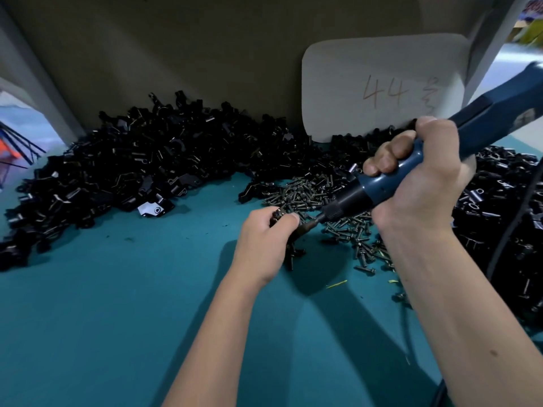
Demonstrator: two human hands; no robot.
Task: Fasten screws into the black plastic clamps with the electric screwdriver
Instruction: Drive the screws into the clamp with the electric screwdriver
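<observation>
While my left hand pinches a black clamp at centre, my right hand grips the electric screwdriver, bit on it from 2 o'clock. Looks mid-drive. Next: seat fully, grab a screw from the 1 o'clock pile.

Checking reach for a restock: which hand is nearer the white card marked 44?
Right. The right hand grips the screwdriver just below the card; the left hand holds a clamp lower down.

Blue screwdriver, black clamps, teal table, seemingly dark screws.
</observation>
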